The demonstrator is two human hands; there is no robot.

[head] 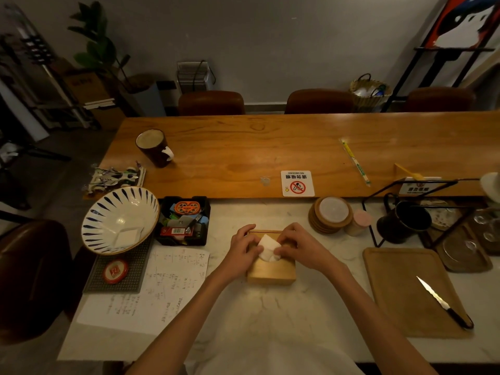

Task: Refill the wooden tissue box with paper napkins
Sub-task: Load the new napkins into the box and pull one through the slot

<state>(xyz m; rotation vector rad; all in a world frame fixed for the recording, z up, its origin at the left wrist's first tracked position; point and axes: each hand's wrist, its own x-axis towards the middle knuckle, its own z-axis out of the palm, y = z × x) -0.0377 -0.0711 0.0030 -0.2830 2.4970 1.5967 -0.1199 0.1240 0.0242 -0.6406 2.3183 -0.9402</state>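
A light wooden tissue box [270, 273] sits on the white marble counter straight in front of me. A white paper napkin [267, 247] sticks up from the opening in its top. My left hand [242, 251] rests on the box's left side and pinches the napkin's left edge. From the right, my right hand [296, 246] grips the same napkin with its fingertips. Both hands cover most of the box's top, so the inside is hidden.
Left of the box lie a written sheet of paper [162, 288], a black tray of small items [185, 220] and a striped bowl [119, 219]. To the right are stacked coasters [331, 213], a black mug [405, 221] and a cutting board [405, 290] with a knife [443, 303].
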